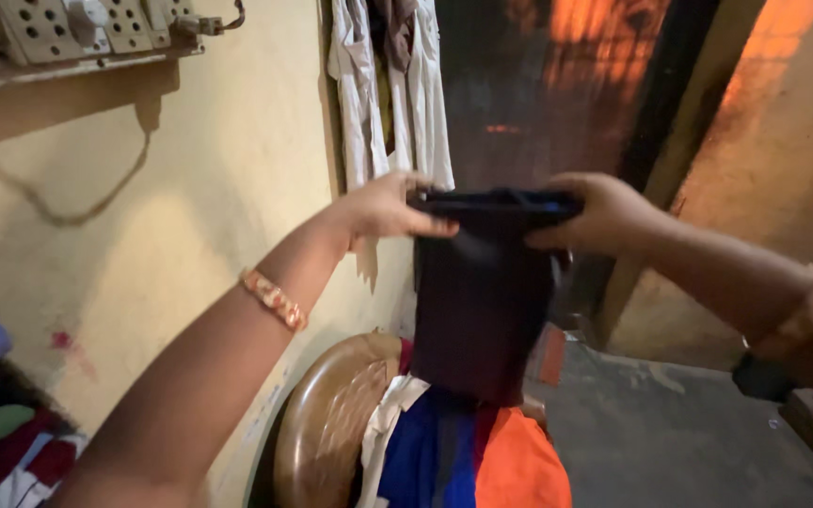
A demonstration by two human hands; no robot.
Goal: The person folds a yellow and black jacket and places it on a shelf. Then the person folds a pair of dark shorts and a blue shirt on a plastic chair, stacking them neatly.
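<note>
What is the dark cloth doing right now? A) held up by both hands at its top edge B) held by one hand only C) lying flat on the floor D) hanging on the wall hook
A: the left hand and right hand each grip an end of the dark cloth's top edge, and it hangs down above the brown chair piled with clothes.

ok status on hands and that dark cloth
Left hand and right hand grip dark cloth by top edge. Hangs above clothes pile. Nothing blocking.
</note>
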